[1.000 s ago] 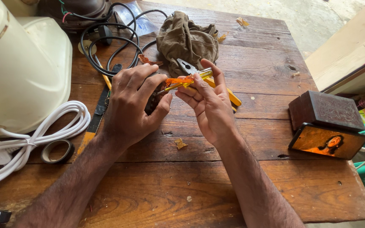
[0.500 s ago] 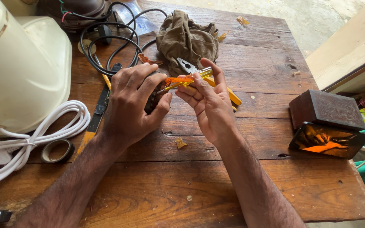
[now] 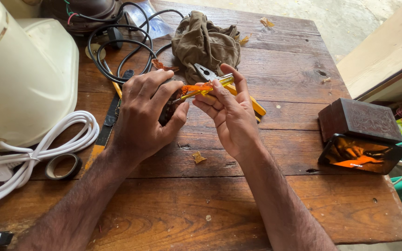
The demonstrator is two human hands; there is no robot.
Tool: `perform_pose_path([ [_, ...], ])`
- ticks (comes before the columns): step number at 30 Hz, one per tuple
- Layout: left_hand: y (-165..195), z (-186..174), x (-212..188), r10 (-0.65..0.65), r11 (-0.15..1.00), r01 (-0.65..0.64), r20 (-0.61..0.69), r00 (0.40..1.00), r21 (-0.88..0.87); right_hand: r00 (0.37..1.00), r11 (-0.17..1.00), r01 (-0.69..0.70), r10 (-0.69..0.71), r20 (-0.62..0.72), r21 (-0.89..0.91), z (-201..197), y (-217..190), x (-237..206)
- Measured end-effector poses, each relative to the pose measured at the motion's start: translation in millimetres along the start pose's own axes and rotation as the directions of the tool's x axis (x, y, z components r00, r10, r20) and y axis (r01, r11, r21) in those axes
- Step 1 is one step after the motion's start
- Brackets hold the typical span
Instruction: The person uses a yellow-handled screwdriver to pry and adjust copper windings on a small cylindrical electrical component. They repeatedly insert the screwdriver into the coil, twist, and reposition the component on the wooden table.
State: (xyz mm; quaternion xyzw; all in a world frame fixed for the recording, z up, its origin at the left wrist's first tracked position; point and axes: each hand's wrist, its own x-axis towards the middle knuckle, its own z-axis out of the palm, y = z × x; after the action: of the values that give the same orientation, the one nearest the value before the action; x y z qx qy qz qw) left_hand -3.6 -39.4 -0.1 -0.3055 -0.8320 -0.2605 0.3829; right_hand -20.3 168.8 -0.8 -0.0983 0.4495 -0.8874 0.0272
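My left hand (image 3: 143, 118) is closed around a small dark part (image 3: 169, 108) over the middle of the wooden table (image 3: 173, 209). My right hand (image 3: 231, 118) pinches a thin yellow-handled tool (image 3: 201, 91) with an orange translucent piece on it, its tip against the dark part. Just behind my right fingers lie yellow-handled pliers (image 3: 210, 74), their handles running right to the far side of my hand. A small orange scrap (image 3: 198, 158) lies on the table below my hands.
A cream appliance (image 3: 19, 74) and coiled white cable (image 3: 38, 148) fill the left side, with a tape roll (image 3: 63, 166) beside them. Black cable (image 3: 117, 51) and a brown rag (image 3: 208, 44) lie at the back. A carved dark box (image 3: 359, 121) and a phone (image 3: 361, 153) sit at the right edge.
Both hands stay in place around the dark part and thin tool. The picture on the phone screen has changed.
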Motion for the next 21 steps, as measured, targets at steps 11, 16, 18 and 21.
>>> perform_pose_path([
  [11, 1.6, -0.7, 0.0, -0.002, 1.0, 0.002, -0.001, 1.0, 0.004, 1.0, 1.0, 0.002, -0.002, 0.001, 0.009, -0.2, 0.3, -1.4],
  [16, 2.1, -0.7, 0.1, -0.002, 1.0, 0.002, -0.001, 1.0, 0.008, 1.0, 1.0, 0.009, -0.01, 0.019, 0.021, -0.9, -1.1, -2.0],
  [18, 3.2, -1.9, 0.1, -0.006, 1.0, 0.006, -0.002, 1.0, 0.005, 1.0, 1.0, 0.015, -0.015, 0.025, 0.0, 0.3, -2.3, -3.2],
  [21, 4.9, -3.8, 0.9, -0.007, 1.0, 0.007, -0.008, 1.0, 0.001, 0.999, 0.999, 0.033, -0.032, 0.026, -0.042, 3.1, -4.2, -4.2],
])
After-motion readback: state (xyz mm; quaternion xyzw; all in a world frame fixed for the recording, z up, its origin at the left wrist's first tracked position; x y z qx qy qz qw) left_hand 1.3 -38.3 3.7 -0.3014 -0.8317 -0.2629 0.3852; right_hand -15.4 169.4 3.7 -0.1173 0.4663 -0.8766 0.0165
